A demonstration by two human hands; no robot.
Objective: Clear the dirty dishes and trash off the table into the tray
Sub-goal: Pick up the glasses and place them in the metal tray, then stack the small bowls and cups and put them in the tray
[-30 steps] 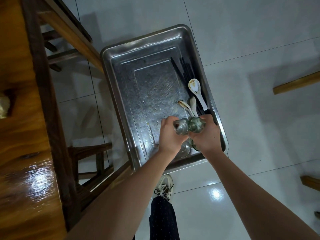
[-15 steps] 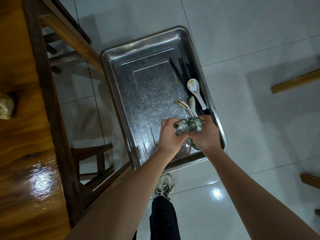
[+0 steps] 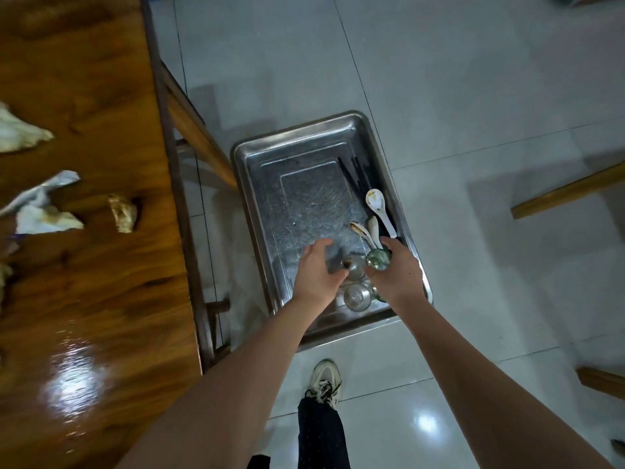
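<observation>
A steel tray stands on the floor beside the wooden table. Over its near right corner my right hand grips a greenish glass. My left hand hovers just left of it with fingers spread and relaxed, next to a small clear glass that it no longer holds. Another clear glass stands in the tray below. White spoons and black chopsticks lie along the tray's right side. Crumpled tissues and scraps lie on the table.
A wooden chair frame stands between the table edge and the tray. My shoe is on the white tile floor just in front of the tray. Wooden furniture legs stick in from the right.
My left hand has let go of the clear glass and opened, drawing slightly left. The view has pulled back and swung left, showing more of the table and its tissues.
</observation>
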